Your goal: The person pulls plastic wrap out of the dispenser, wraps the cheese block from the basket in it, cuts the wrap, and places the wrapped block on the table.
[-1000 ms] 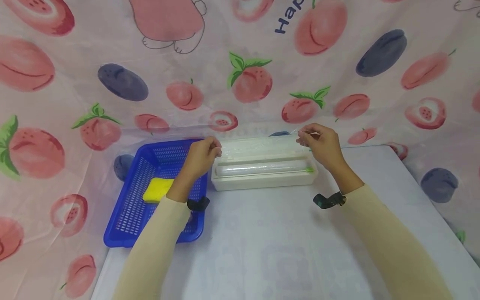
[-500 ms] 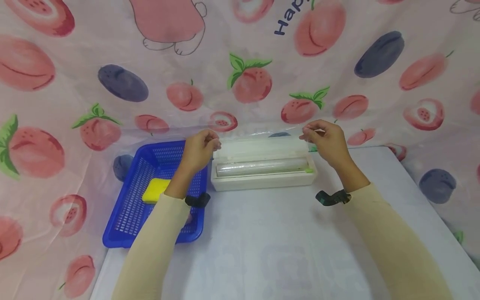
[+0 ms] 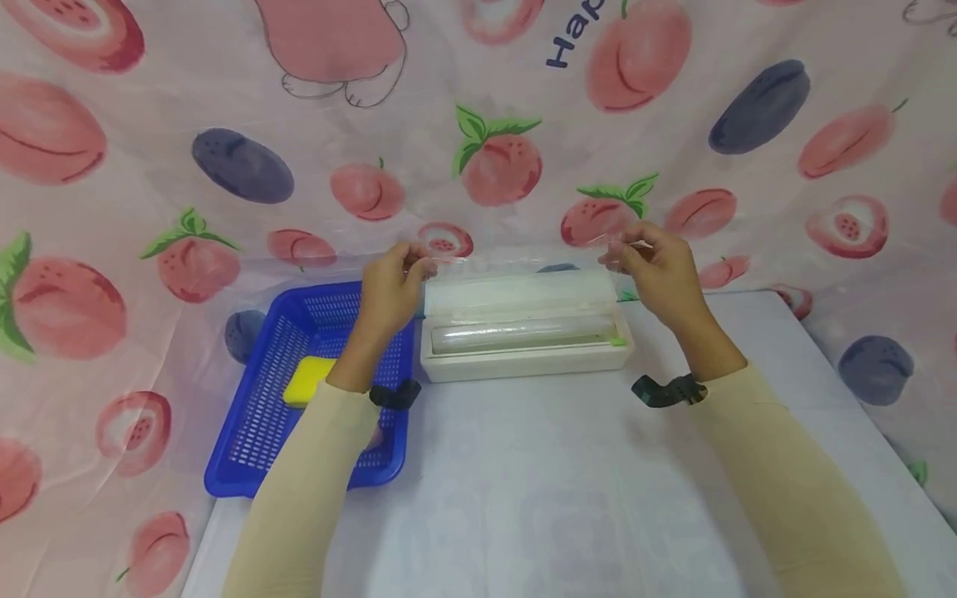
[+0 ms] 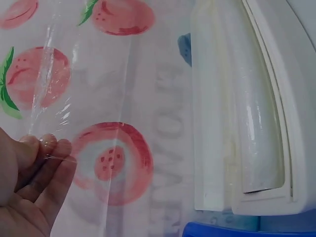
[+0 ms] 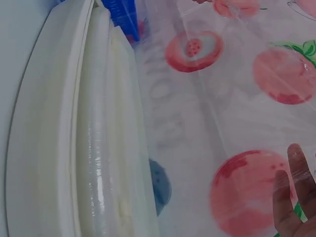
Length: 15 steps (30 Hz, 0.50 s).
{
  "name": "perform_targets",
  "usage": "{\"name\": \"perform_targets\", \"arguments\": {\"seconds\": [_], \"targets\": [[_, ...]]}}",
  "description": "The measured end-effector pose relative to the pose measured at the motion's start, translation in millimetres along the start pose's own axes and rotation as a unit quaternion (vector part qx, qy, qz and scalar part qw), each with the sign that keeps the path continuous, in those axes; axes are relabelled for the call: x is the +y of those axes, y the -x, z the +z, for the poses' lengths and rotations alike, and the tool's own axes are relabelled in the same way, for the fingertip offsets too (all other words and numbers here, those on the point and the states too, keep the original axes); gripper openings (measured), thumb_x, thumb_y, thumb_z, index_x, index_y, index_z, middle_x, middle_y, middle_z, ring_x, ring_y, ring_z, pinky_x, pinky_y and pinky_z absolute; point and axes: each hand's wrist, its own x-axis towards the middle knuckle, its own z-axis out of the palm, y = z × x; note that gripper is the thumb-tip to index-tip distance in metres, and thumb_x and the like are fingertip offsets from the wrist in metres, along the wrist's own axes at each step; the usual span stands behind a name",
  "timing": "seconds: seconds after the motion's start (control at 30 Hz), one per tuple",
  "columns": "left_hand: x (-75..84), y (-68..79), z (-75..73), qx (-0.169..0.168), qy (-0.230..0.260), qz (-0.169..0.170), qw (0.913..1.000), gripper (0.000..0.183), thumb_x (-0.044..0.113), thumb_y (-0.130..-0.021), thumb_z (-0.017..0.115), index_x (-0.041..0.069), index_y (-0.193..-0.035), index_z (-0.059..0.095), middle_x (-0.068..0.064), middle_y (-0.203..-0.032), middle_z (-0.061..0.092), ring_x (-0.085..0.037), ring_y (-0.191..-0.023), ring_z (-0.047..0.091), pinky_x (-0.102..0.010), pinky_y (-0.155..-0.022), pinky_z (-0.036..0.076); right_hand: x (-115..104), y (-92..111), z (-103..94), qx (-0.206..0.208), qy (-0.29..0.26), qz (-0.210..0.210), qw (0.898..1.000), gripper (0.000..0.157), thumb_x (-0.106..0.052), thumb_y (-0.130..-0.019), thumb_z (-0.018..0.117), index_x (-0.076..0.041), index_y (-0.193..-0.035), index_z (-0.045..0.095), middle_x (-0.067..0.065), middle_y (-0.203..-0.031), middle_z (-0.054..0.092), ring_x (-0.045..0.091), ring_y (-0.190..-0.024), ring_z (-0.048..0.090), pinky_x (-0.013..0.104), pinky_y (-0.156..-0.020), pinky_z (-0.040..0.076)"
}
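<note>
A white cling film dispenser [image 3: 523,365] stands on the table with its lid [image 3: 523,291] tipped back. Inside lies a roll of cling film [image 3: 523,335], and a small green cutter [image 3: 617,340] sits at the right end of its front edge. Beyond the box, a clear sheet of cling film [image 4: 54,98] stretches between my two hands. My left hand [image 3: 389,286] pinches its left corner between thumb and fingers. On the other side my right hand [image 3: 661,270] pinches the right corner; only some of its fingers [image 5: 284,197] show in the right wrist view.
A blue plastic basket [image 3: 242,465] stands left of the dispenser, partly under my left forearm. In it lies a yellow sponge [image 3: 308,380], and another item is mostly hidden by the sleeve. A fruit-print cloth [image 3: 508,224] hangs close behind the box.
Both hands have risen and moved away from the dispenser, drawing the film up past the lid. They have also spread slightly apart. The dispenser and basket have stayed put.
</note>
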Motion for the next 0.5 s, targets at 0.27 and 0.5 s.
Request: {"name": "perform_targets", "arguments": {"seconds": [0.27, 0.5], "targets": [[11.1, -5.3, -6.7, 0.045, 0.006, 0.026, 0.9986, 0.013, 0.008, -0.101, 0.062, -0.003, -0.1, 0.067, -0.016, -0.091, 0.074, -0.027, -0.085, 0.072, -0.038, -0.075, 0.059, -17.0, -0.9, -3.9, 0.012, -0.059, -0.024, 0.998, 0.024, -0.023, -0.101, 0.063, -0.002, -0.113, 0.064, 0.004, -0.102, 0.071, 0.006, -0.094, 0.072, 0.017, -0.085, 0.057], [27.5, -9.1, -18.1, 0.057, 0.025, 0.054, 0.9966, 0.014, 0.009, -0.101, 0.063, -0.004, -0.1, 0.067, -0.017, -0.093, 0.075, -0.028, -0.089, 0.075, -0.04, -0.079, 0.061, -31.2, -3.7, -9.2, 0.029, -0.13, -0.047, 0.99, 0.017, -0.019, -0.099, 0.066, -0.005, -0.109, 0.067, 0.001, -0.099, 0.07, 0.014, -0.094, 0.072, 0.019, -0.085, 0.058]]}}
